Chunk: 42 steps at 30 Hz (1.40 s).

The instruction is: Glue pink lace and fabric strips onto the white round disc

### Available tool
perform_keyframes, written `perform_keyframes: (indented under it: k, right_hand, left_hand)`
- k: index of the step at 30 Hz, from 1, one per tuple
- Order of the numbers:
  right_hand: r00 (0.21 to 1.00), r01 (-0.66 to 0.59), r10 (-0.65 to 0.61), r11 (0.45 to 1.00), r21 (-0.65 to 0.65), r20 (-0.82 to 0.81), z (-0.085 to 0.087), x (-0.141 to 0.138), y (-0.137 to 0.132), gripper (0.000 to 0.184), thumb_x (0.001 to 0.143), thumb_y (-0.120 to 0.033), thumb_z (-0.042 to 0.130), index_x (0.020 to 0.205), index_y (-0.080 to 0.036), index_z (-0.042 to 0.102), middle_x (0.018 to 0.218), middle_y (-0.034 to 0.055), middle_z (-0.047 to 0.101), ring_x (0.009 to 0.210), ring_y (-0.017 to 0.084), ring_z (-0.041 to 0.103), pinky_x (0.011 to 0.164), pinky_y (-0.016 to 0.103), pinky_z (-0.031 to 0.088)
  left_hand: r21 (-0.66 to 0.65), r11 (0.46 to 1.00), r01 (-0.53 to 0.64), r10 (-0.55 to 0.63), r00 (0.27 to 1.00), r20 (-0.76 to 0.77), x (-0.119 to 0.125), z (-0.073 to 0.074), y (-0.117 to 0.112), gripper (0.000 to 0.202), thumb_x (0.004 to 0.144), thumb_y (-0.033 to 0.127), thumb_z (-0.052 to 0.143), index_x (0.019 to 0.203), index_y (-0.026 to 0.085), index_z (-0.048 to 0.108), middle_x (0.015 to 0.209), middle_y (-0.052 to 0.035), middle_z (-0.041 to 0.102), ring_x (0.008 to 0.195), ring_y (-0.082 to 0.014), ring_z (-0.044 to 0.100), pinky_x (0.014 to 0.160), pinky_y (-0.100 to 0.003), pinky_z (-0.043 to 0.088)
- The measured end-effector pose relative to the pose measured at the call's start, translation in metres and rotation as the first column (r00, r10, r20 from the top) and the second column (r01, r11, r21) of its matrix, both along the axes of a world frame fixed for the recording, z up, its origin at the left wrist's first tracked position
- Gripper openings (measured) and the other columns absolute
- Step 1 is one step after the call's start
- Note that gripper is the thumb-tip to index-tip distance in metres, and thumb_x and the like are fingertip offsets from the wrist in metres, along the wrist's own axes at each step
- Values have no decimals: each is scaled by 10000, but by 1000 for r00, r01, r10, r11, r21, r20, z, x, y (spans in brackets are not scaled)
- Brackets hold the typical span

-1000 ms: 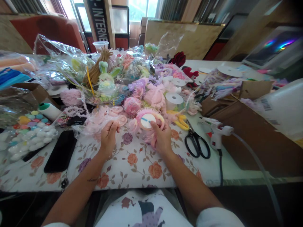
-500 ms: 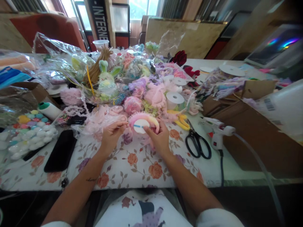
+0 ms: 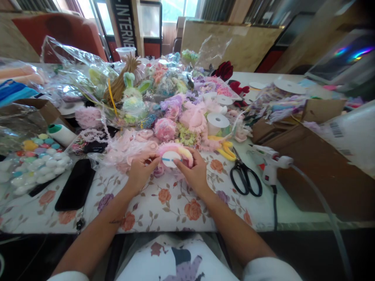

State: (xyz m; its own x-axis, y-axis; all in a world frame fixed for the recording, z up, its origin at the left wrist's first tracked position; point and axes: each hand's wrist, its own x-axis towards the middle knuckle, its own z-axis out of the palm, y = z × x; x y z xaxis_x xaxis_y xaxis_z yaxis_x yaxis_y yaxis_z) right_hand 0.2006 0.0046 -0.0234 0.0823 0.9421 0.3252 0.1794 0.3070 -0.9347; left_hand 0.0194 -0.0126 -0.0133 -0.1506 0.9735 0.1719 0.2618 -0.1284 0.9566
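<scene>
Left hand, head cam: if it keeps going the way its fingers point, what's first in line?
The ribbon spool held in the right hand. The left hand points right and slightly away from the person, with its fingertips at the spool's left edge. Whether they touch it is unclear.

One ribbon spool (image 3: 171,159), white blue-striped face, pink-and-yellow frilly trim, is being held on edge just above the floral tablecloth (image 3: 175,203).

Spool (image 3: 171,158): matt white card disc wound with soft, frilly pink lace. Counter (image 3: 175,212) cover: smooth floral-printed sheet, cloth or vinyl not discernible; phone (image 3: 76,185) glossy black; scissors (image 3: 246,179) with black plastic handles; glue gun (image 3: 269,164) smooth white plastic. Box (image 3: 316,175): matt brown cardboard; bags (image 3: 73,64): clear, crinkled, glossy film.
</scene>
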Motion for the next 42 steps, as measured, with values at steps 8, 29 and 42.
perform_keyframes:
  k: [8,29,42]
  right_hand:
    - [998,-43,43,999,-1,-51,-3,-1,-1,441,684,-346,791,1082,-230,637,942,17,699,784,176,653,741,295,546]
    - [991,-88,81,994,-64,-108,-1,1,1,466,652,-346,810,1063,-208,639,961,40,699,838,196,661,764,318,554]
    - [896,82,-168,973,-218,-410,6,8,11,375,675,-376,801,937,-159,644,799,14,678,664,144,628,579,234,515]
  left_hand:
    - [-2,1000,9,-9,998,-57,-5,1,2,115,745,279,682,719,179,732,648,4,676,538,-107,516,537,-221,418]
    - [-106,991,80,-69,992,103,-9,-2,5,175,706,346,750,733,174,759,666,-10,698,601,-130,572,580,-236,450]
    - [-27,977,213,-178,876,448,-3,2,3,324,826,443,639,663,163,621,613,2,538,600,-115,486,593,-254,392]
